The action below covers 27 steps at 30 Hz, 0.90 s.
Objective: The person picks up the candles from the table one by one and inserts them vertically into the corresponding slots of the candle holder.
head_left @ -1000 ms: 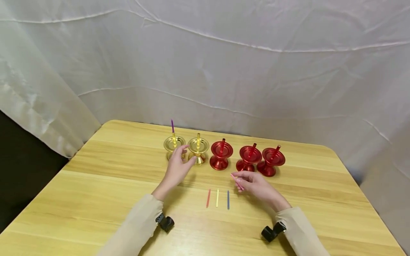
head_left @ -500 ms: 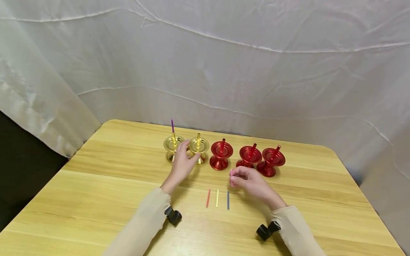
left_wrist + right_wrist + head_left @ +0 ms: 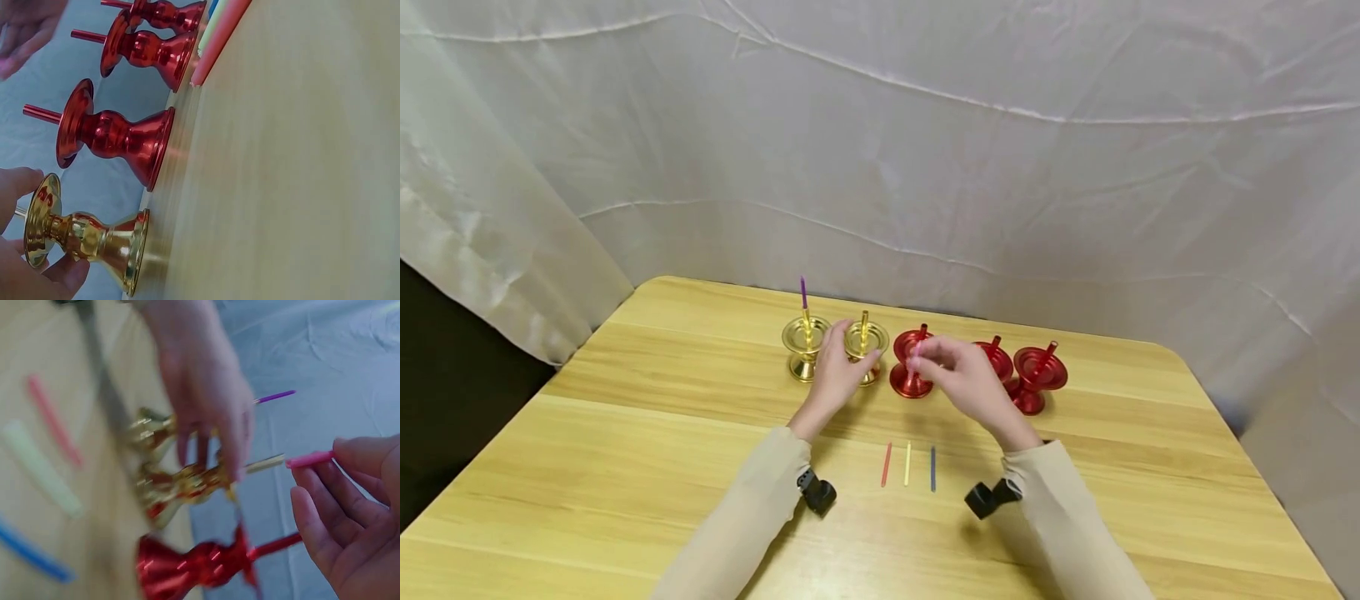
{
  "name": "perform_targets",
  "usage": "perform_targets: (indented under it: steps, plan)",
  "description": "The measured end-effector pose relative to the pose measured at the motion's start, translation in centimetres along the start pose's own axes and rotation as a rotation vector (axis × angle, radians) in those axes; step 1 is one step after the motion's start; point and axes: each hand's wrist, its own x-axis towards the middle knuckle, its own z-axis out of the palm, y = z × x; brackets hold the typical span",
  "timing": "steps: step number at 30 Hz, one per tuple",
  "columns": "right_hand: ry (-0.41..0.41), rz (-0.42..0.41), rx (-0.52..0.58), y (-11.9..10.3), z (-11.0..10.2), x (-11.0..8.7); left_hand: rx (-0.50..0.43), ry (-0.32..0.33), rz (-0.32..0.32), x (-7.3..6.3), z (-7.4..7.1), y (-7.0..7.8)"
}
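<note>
Around a shiny gold metal candle holder [image 3: 87,236], the left hand [image 3: 835,371] clamps its fingers, likely for steadiness. Aloft nearby, the right hand [image 3: 966,379] pinches a slim pink candle [image 3: 310,459] high, leaving its lower end free.

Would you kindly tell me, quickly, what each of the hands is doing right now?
Left hand: closed around the gold holder without a candle.
Right hand: closed, pinching the pink candle.

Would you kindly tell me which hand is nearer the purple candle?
Left: the left hand grips the gold holder just right of the purple candle; the right hand is farther right, near the leftmost red holder, pinching a pink candle.
</note>
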Motion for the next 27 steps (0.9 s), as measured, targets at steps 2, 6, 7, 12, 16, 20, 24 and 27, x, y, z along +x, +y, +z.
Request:
perform_targets:
  steps: [2, 6, 7, 12, 16, 20, 24, 27]
  plan:
    - [0.03, 0.017, 0.035, -0.8, 0.0, 1.2, 0.006, 0.001, 0.0, 0.0, 0.0, 0.0]
    - [0.064, 0.029, 0.085, -1.8, 0.0, 3.5, 0.013, -0.01, 0.005, 0.0, 0.2, 0.1]
    - [0.071, 0.025, 0.088, -2.0, 0.0, 4.0, 0.015, -0.013, 0.007, 0.0, 0.3, 0.1]
    - [0.11, 0.01, 0.101, -2.5, 0.1, 6.0, 0.025, -0.022, 0.032, 0.1, 0.6, 0.3]
    - [0.126, 0.003, 0.097, -2.6, 0.7, 6.9, 0.021, -0.019, 0.052, 0.0, 0.8, 0.5]
    - [0.124, 0.001, 0.062, -2.6, 1.2, 7.6, 0.019, -0.016, 0.059, -0.1, 0.8, 0.6]
    - [0.126, 0.01, 0.026, -2.5, 1.5, 8.0, 0.017, -0.023, 0.07, -0.2, 1.0, 0.6]
    - [0.122, 0.012, 0.01, -2.4, 1.6, 8.2, 0.016, -0.028, 0.071, -0.2, 1.1, 0.7]
